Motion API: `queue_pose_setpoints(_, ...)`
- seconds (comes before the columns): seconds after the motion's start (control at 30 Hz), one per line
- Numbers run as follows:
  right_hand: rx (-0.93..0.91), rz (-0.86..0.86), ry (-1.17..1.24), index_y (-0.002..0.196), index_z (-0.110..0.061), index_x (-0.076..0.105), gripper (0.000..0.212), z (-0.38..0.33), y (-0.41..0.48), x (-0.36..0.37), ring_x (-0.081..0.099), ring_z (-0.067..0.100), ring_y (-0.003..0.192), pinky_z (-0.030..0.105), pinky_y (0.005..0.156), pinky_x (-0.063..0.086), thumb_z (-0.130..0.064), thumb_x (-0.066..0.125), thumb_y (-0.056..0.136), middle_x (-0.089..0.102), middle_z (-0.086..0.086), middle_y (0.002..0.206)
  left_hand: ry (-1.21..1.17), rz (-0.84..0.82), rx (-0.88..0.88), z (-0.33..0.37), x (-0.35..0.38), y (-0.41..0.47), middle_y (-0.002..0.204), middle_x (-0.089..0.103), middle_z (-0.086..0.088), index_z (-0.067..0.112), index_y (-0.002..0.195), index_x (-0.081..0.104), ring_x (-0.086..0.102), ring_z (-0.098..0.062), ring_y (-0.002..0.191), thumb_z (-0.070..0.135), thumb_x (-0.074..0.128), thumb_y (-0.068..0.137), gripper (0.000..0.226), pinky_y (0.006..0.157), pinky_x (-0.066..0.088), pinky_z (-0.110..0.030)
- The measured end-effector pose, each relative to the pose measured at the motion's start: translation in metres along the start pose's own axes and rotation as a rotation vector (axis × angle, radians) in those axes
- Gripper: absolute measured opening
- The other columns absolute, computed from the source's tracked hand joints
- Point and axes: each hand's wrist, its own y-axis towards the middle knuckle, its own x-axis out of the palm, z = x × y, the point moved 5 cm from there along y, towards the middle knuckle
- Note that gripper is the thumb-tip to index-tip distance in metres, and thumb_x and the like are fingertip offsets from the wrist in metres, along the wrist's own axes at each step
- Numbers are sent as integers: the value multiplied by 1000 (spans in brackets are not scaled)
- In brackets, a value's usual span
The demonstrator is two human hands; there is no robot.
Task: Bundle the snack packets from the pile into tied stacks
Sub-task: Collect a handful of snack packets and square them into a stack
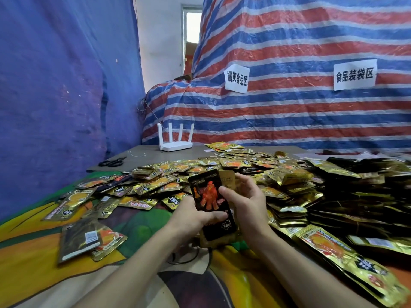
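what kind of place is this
Probably a makeshift snack-packing workroom: a large pile of snack packets covers the table, paper signs taped to a striped tarp mark food bundling and bagging zones, and scissors lie at the far edge.

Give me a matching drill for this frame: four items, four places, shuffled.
Items
1. scissors
2. router
3. black packet
4. paper signs

Places
A. gripped between left hand and right hand
B. stuck on the striped tarp
C. lying flat near the left edge of the grey board
D. standing at the back of the grey board, antennas up

Pairs: 1-C, 2-D, 3-A, 4-B
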Motion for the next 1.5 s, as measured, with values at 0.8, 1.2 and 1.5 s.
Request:
queue_pose_setpoints(0.8,2,53,32,86,-32,79,45,-10,-1,20,74,9,85,26,71,61,-30,40,109,78,-7,89,-86,126,69,12,6,-2,110,69,-7,19,119,47,70,-14,96,2,82,50,79,83,59,-29)
queue_pose_setpoints(1.2,66,-30,52,94,-25,81,61,-9,-2,22,77,22,88,31,72,62,-64,35,100,79,7,95,-165,251,79,9,10,-2,99,76,-3,16,109,61,73,-17,93,17,87,63,53,78,60,-30)
queue_pose_setpoints(1.5,231,-137,176,98,-18,82,71,6,-11,31,74,29,102,46,98,54,-79,49,83,77,13,106,-75,133,190,24,4,-12,88,78,-8,7,96,74,74,-16,81,3,84,66,32,74,59,-29)
